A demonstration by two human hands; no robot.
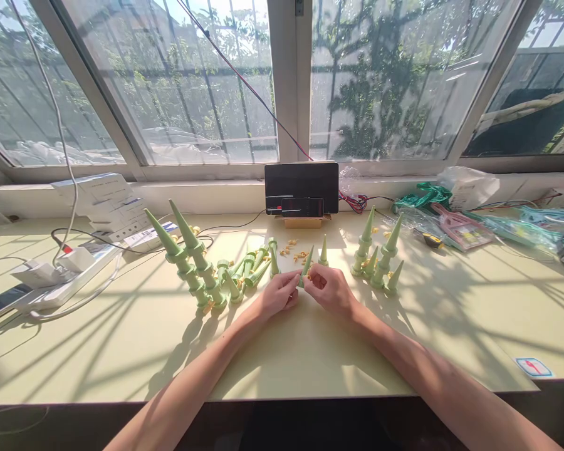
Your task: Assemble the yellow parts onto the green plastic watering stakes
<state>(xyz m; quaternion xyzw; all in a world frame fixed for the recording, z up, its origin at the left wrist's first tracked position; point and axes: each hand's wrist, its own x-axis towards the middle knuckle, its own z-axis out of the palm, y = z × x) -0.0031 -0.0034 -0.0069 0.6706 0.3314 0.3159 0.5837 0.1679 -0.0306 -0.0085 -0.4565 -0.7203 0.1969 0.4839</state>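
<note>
My left hand is closed around the base of a pale green plastic cone, which points up and leans slightly right. At the cone's lower right side, my right hand pinches a small yellow plastic piece, mostly covered by the fingertips. Just behind the hands stand two more green cones, a left one and a right one. Small yellow pieces lie scattered on the table beyond them.
Tall stacked green cones and loose green parts are at left; more cones stand at right. A black screen is at the back. A power strip lies far left, plastic bags far right.
</note>
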